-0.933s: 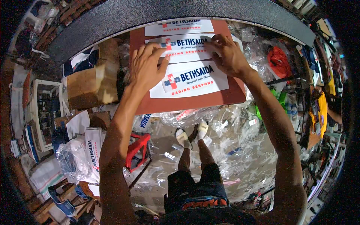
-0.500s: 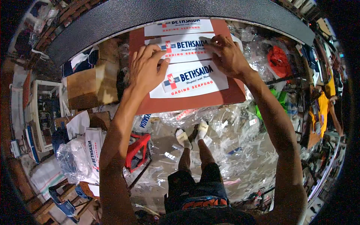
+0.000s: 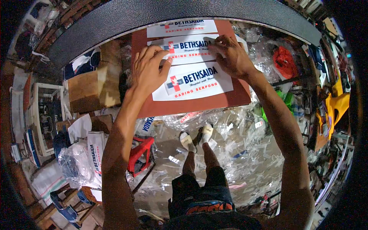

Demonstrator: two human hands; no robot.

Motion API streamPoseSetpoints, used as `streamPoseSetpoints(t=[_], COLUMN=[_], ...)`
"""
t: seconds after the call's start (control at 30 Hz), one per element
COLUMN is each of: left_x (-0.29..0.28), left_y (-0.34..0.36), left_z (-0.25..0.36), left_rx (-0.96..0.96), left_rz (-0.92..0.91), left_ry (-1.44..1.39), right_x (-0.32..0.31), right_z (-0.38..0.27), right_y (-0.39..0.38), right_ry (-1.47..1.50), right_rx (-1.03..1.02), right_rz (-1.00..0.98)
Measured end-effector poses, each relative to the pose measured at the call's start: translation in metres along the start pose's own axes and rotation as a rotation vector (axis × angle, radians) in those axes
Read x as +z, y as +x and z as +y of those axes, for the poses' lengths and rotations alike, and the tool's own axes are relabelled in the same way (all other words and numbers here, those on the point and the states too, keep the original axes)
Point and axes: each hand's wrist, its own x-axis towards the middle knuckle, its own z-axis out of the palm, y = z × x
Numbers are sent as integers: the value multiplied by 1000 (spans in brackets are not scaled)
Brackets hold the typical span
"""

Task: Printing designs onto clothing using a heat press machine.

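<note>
Below the board [image 3: 191, 105], floor [image 3: 163, 172] strewn with scraps [image 3: 229, 126]. Past the board's far edge, black beam [image 3: 184, 11] running right across. Board itself is flat and reddish-brown, three white printed sheets lying on it. Left of the board, cardboard box [image 3: 84, 92]; well right of it, yellow cloth [image 3: 337, 111]. Near sheet [image 3: 193, 82] lies toward the board's near edge, uncovered by hands; middle sheet [image 3: 188, 50] just beyond, under the fingers; far sheet [image 3: 182, 27] partly cut off from view by the beam. Left hand [image 3: 149, 69] is over the board's left side, fingers loosely bent at the middle sheet's left end, thumb apart, nothing visibly gripped. Right hand [image 3: 234, 57] is over the board's right side, fingers curled in at that sheet's right end; can't tell if they pinch anything. Right of the board, red bundle [image 3: 285, 63] among clear plastic; below the near edge, pale slippers [image 3: 188, 141]. Change: only the yellow cloth has clearly shifted, now spread wider. Hands and sheets sit practically as they did, so work at the middle sheet looks no further along.
</note>
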Motion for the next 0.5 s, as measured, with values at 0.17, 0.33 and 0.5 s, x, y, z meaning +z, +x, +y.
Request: streamPoseSetpoints(t=[0.17,0.33,0.5], left_x=[-11,-26,-69], left_y=[-4,-23,-41], left_z=[8,7,39], left_rx=[-9,-93,-174], left_rz=[-20,-23,-17], left_ry=[-15,2,-46], right_x=[-6,-17,-29], right_z=[2,-1,-25], right_y=[-7,-24,-57], right_ry=[63,146,175], right_rx=[35,54,111], right_rz=[16,23,53])
